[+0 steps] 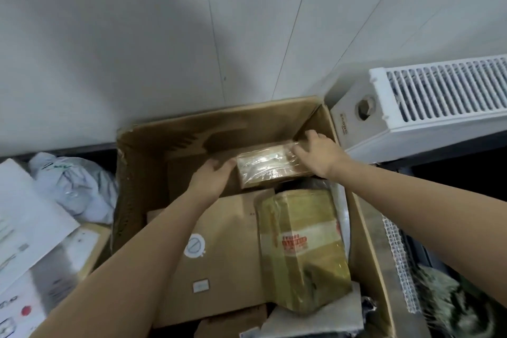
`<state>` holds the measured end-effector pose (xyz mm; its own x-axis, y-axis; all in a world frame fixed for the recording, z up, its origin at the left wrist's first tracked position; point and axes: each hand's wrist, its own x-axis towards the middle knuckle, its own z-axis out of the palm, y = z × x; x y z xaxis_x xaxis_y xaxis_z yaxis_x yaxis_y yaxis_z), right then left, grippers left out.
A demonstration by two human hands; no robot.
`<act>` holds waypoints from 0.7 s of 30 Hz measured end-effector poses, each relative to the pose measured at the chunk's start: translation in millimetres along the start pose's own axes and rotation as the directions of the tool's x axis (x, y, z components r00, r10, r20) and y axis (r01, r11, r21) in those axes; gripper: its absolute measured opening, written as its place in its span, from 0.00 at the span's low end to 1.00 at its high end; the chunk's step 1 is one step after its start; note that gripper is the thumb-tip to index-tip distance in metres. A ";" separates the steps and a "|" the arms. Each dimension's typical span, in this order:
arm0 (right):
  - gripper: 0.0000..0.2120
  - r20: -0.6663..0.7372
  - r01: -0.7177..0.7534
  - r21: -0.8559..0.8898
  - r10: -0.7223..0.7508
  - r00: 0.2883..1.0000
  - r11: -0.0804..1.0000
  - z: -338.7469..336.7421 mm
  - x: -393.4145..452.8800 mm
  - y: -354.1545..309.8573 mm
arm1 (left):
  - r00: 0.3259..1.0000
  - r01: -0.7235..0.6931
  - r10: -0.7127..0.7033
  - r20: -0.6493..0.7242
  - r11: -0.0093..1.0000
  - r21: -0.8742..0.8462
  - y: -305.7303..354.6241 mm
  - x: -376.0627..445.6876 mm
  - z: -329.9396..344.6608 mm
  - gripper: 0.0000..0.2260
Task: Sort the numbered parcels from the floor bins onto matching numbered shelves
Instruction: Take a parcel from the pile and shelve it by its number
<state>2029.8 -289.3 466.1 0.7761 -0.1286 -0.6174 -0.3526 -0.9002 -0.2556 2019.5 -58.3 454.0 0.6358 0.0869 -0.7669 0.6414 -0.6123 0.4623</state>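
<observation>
Brown taped parcel (267,166) sits mid-frame, at the far end inside the big cardboard bin (142,173). Left hand (212,175) holds its left edge, fingers curled under. Right hand (318,152) grips its right end, fingers spread over the top. Yellow-taped parcel (301,250) lies lower right in the same bin; white radiator (428,101) upper right.

small parcel (267,169) in carton (142,162) at back | taped parcel (301,250) before it | radiator (428,107) right
</observation>
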 end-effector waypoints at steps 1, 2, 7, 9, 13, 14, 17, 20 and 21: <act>0.31 0.004 -0.036 0.041 0.036 0.999 0.999 3.0 10.3 2.5 | 1.000 0.031 -0.031 0.006 0.999 -0.032 1.0 12.3 5.6 0.30; 0.32 0.019 -0.077 0.081 0.076 0.997 0.994 5.6 19.0 4.3 | 0.998 0.059 -0.059 0.012 0.996 -0.061 2.2 22.2 10.4 0.31; 0.33 0.148 -0.299 0.250 0.268 0.952 0.921 15.9 49.5 4.2 | 0.977 0.205 -0.187 0.100 0.953 -0.223 5.6 52.1 35.3 0.44; 0.32 0.229 -0.378 0.307 0.318 0.920 0.873 19.1 55.1 5.4 | 0.965 0.252 -0.219 0.143 0.923 -0.291 4.9 57.9 45.2 0.43; 0.26 0.349 -0.512 0.421 0.387 0.854 0.749 21.7 52.7 7.1 | 0.957 0.279 -0.213 0.196 0.858 -0.431 5.4 54.2 56.9 0.27; 0.25 0.354 -0.526 0.441 0.398 0.847 0.727 21.6 49.7 6.9 | 0.958 0.278 -0.210 0.197 0.853 -0.442 4.7 52.0 57.9 0.25; 0.26 0.300 -0.484 0.477 0.381 0.874 0.734 18.6 39.2 6.9 | 0.968 0.239 -0.167 0.187 0.840 -0.488 2.8 35.6 55.4 0.23; 0.28 0.217 -0.398 0.489 0.334 0.917 0.776 10.5 20.1 4.8 | 0.977 0.207 -0.145 0.155 0.806 -0.554 -1.0 7.2 51.1 0.20; 0.29 0.192 -0.369 0.490 0.315 0.930 0.790 8.0 12.0 2.8 | 0.979 0.200 -0.144 0.142 0.795 -0.572 -2.5 -4.3 48.3 0.18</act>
<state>2033.9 -290.1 452.1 0.5101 -0.3228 -0.7972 -0.8208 -0.4598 -0.3390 1994.4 -95.1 434.7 0.4696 0.0613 -0.8807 0.8828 -0.0199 0.4693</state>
